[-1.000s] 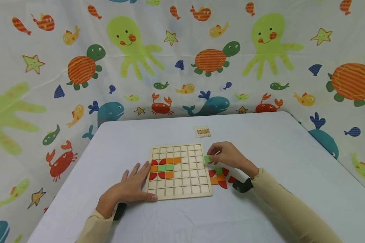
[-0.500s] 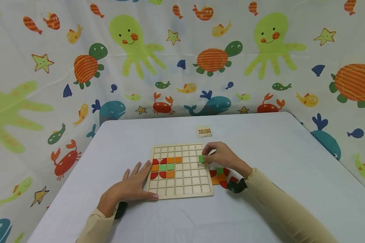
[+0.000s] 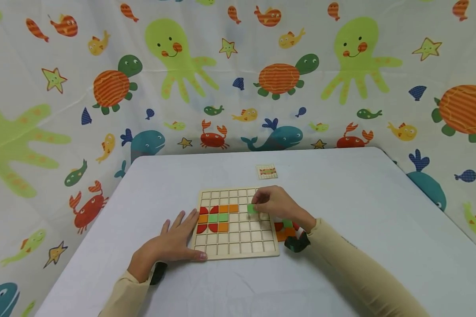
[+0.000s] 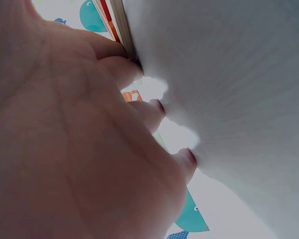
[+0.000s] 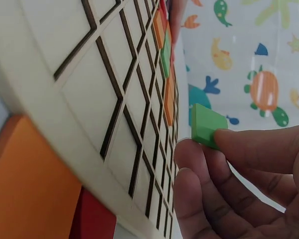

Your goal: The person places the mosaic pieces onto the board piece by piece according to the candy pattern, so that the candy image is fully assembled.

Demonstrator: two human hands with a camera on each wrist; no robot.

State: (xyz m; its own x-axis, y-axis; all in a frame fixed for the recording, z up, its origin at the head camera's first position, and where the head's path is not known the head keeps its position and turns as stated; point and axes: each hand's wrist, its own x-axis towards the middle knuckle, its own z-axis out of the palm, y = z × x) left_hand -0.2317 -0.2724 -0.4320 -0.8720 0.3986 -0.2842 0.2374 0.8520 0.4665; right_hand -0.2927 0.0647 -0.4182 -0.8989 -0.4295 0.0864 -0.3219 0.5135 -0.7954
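Between thumb and fingers, my right hand (image 3: 275, 203) pinches a green square tile (image 5: 207, 124) and holds it over the right half of the wooden grid board (image 3: 238, 249). Spread fingers of my left hand (image 3: 170, 241) rest along the board's left edge, with the thumb at its front left corner. In the left wrist view, the left fingertips meet the white tabletop beside the board's side. Red quarter-round pieces (image 3: 202, 228), orange squares (image 3: 233, 208) and green squares (image 3: 213, 218) fill several cells on the board's left side.
Loose orange, red and green pieces (image 3: 287, 232) lie against the board's right side, partly hidden under the right wrist. A small pattern card (image 3: 267, 172) lies behind the board on the white table (image 3: 333, 176). A sea-animal curtain (image 3: 238, 53) hangs behind the table.
My right hand has carried the green tile leftward, from beside the board's right edge to over its cells. The left hand stays at the board's left edge.
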